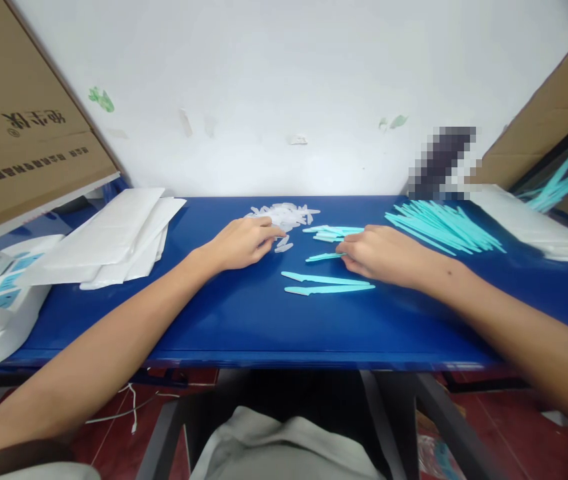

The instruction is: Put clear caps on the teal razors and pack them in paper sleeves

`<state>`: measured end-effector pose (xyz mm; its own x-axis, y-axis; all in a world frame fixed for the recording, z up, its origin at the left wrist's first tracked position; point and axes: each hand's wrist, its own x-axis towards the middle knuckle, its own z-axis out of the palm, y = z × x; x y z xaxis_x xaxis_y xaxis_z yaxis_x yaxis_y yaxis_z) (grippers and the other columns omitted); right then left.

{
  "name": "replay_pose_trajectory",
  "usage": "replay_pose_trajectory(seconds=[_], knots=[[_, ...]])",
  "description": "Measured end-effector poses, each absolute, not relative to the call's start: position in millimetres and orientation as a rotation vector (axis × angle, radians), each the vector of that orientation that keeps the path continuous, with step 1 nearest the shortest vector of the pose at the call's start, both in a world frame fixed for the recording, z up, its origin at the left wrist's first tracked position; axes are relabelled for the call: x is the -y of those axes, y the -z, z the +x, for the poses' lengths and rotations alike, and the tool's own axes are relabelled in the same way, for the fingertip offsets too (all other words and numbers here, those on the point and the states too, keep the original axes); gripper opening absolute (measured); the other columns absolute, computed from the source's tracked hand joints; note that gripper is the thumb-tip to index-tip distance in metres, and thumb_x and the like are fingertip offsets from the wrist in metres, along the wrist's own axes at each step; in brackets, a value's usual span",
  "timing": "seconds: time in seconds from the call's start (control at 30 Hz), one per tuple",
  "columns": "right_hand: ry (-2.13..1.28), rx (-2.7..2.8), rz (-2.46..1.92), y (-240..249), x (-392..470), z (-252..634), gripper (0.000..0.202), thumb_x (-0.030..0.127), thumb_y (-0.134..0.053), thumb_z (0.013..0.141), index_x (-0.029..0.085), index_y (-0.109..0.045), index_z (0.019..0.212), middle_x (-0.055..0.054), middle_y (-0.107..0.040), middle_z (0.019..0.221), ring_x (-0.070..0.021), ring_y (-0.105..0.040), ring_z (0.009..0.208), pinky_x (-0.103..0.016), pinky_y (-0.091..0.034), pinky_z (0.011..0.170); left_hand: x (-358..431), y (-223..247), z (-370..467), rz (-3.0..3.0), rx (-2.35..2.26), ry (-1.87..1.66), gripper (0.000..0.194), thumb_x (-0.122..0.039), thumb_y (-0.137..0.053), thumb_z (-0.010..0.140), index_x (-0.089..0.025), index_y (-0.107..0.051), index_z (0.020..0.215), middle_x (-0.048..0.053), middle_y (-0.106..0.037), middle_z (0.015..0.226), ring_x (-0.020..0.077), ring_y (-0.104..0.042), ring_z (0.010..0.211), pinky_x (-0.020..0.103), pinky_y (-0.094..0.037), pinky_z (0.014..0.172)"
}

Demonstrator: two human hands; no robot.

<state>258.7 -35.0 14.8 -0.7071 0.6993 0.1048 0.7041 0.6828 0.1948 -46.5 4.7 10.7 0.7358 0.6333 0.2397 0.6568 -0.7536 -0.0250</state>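
Note:
My left hand [244,244] rests at the near left edge of a pile of clear plastic blade caps [287,215]. Its index finger reaches out over a couple of loose caps [283,245], with the thumb apart from it. My right hand [381,257] is closed, fingertips on the handle of a teal eyebrow razor [323,257] whose head points left. Just beyond those fingers lie several more teal razors [331,231] in a small cluster, partly covered by the hand. Nearer to me, two teal razors [328,285] lie side by side on the blue table [244,320].
A large heap of teal razors [447,225] lies right of my right hand. White flat packets [109,233] are stacked at left, beside a white device [9,307]. Cardboard boxes [29,127] stand at both sides. More white sheets [529,223] lie at right. A white wall [264,87] closes the back.

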Motion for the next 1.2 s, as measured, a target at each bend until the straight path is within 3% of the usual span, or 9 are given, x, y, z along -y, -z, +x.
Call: replay_pose_trajectory(seconds=[0.17,0.4,0.6,0.77,1.0,1.2], knots=[[0.226,2.798,-1.33,-15.9,32.8,260.6,0.016,0.02,-0.055,0.09,0.019,-0.07,0.083,-0.009,-0.072,0.078,-0.0205,-0.061,0.062,-0.032,-0.031,0.056,-7.9,-9.4,-48.6,-2.803,0.943,0.173,0.045,-0.018,-0.039,0.101,-0.025,-0.073,0.129,0.013,-0.065,0.114,0.0258,-0.062,0.102,0.035,-0.05,0.084],[0.11,2.619,-1.281,-21.2,27.8,269.4,0.019,0.029,-0.052,0.093,0.019,-0.068,0.093,-0.009,-0.072,0.087,-0.0214,-0.061,0.07,-0.032,-0.038,0.064,-9.2,-11.0,-49.6,-2.912,0.822,0.255,0.043,-0.006,-0.042,0.094,-0.023,-0.079,0.11,0.008,-0.076,0.12,0.0268,-0.064,0.112,0.043,-0.048,0.098],[0.087,2.423,-1.138,-21.6,20.5,274.5,0.023,0.035,-0.046,0.099,0.019,-0.063,0.094,-0.011,-0.069,0.096,-0.0235,-0.064,0.085,-0.035,-0.044,0.078,-5.7,-15.7,-48.7,-2.961,0.755,0.237,0.037,-0.012,-0.045,0.097,-0.025,-0.08,0.105,0.004,-0.079,0.112,0.0238,-0.068,0.104,0.039,-0.05,0.094],[-0.034,2.288,-1.19,-16.3,18.5,272.2,0.02,0.035,-0.049,0.1,0.021,-0.062,0.096,-0.006,-0.075,0.085,-0.0217,-0.07,0.078,-0.032,-0.045,0.071,-0.3,-12.8,-45.8,-3.035,0.778,0.359,0.032,-0.019,-0.049,0.101,-0.025,-0.08,0.107,0.007,-0.076,0.114,0.023,-0.067,0.107,0.037,-0.05,0.095],[-0.226,2.247,-1.141,-9.6,22.9,264.5,0.021,0.037,-0.049,0.101,0.02,-0.062,0.102,-0.004,-0.077,0.078,-0.0209,-0.073,0.07,-0.031,-0.05,0.068,-4.3,-0.8,-42.7,-3.108,0.833,0.506,0.025,-0.031,-0.055,0.103,-0.025,-0.079,0.104,0.008,-0.069,0.134,0.0252,-0.06,0.127,0.044,-0.045,0.111],[-0.211,2.288,-1.116,-12.7,26.1,261.8,0.02,0.035,-0.049,0.101,0.02,-0.062,0.102,-0.004,-0.076,0.076,-0.0193,-0.071,0.069,-0.029,-0.049,0.067,-3.2,-5.3,-43.7,-3.244,0.993,0.545,0.02,-0.038,-0.064,0.098,-0.025,-0.079,0.101,0.007,-0.074,0.124,0.0236,-0.064,0.12,0.043,-0.046,0.109]])
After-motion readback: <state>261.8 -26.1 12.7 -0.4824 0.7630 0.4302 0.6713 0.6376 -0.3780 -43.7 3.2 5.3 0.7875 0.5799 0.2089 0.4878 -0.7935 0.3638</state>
